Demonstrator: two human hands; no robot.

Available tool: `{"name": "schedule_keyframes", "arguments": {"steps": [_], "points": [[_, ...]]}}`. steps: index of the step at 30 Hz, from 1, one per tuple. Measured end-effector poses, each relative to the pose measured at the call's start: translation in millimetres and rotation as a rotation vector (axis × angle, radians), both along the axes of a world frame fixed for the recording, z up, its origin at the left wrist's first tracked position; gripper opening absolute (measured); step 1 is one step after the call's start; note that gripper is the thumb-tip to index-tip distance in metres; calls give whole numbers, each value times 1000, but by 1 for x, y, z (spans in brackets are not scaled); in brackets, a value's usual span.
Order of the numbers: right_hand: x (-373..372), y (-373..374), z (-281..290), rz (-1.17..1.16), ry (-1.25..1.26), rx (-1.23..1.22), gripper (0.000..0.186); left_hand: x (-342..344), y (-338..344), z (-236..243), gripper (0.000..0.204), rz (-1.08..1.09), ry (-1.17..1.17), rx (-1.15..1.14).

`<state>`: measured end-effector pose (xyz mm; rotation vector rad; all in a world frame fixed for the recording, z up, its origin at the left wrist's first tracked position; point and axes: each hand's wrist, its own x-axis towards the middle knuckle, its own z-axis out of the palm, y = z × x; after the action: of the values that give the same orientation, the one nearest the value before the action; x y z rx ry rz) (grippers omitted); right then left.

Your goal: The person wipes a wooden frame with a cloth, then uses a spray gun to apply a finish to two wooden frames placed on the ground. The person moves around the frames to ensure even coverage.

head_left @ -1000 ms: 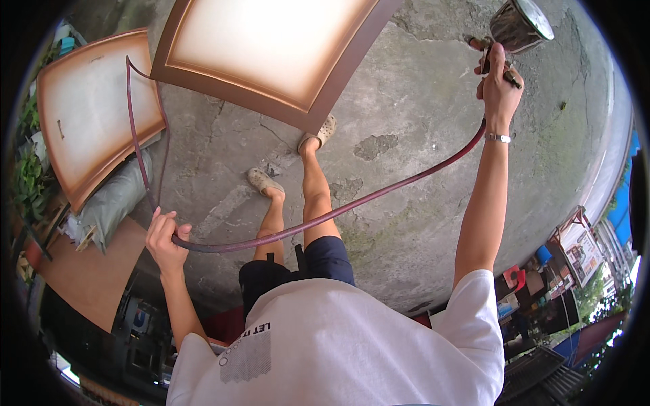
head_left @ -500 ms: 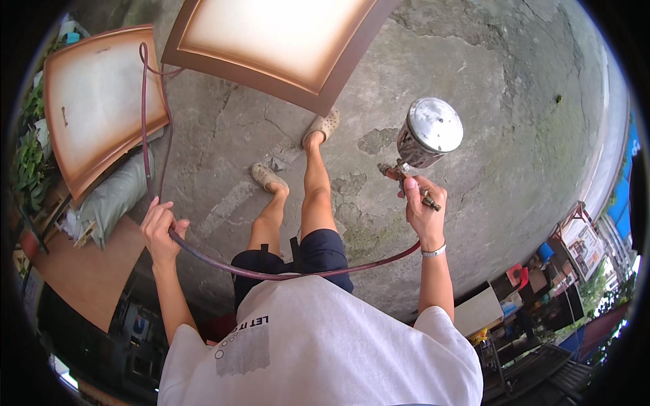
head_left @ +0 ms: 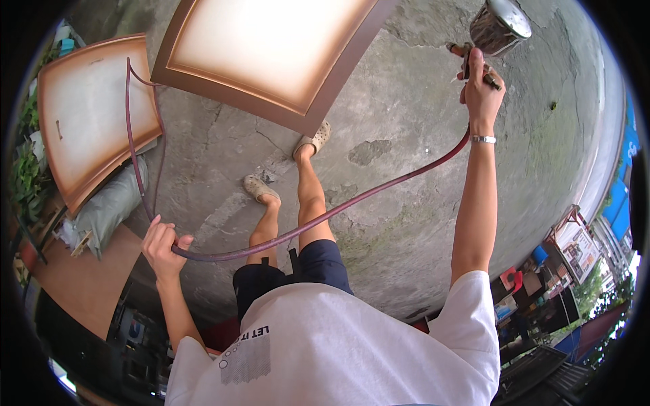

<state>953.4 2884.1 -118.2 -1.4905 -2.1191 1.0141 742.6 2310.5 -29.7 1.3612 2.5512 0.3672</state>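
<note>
My right hand (head_left: 482, 95) grips a metal spray gun (head_left: 467, 57) with a silver paint cup (head_left: 500, 27) on it, held out at the upper right over the concrete. A maroon hose (head_left: 365, 198) runs from the gun down in a curve to my left hand (head_left: 166, 245), whose fingers are curled round it at the lower left, and on up in a loop. At the top centre is a pale panel with a brown frame (head_left: 264, 47), right of the loop. A second pale panel (head_left: 95, 115) with brown shaded edges lies at the left.
A grey wrapped roll (head_left: 112, 199), a brown board (head_left: 88, 271) and plants (head_left: 30, 176) are at the left. My legs and clogs stand on cracked concrete (head_left: 399, 230). Assorted items and a signboard (head_left: 575, 247) are at the right, with a blue sheet (head_left: 616, 203) beyond.
My right hand with the spray gun came down toward my body half a second ago and is now back out at the upper right. The hose curve sagged, then rose with it.
</note>
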Motion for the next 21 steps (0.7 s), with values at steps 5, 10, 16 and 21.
{"name": "schedule_keyframes", "arguments": {"steps": [5, 10, 16, 21], "points": [[-44, 103, -10, -14, 111, 268, 64, 8, 20, -12, 68, 31, 0, -12], [-78, 108, -2, 48, 233, 272, 48, 13, 28, -13, 67, 99, 2, -24], [-47, 35, 13, 89, -10, 18, 64, 9, 12, -10, 67, 96, -1, -16], [-17, -39, 31, 66, -48, -141, 53, 1, -11, -6, 67, 100, -9, 23]]}}
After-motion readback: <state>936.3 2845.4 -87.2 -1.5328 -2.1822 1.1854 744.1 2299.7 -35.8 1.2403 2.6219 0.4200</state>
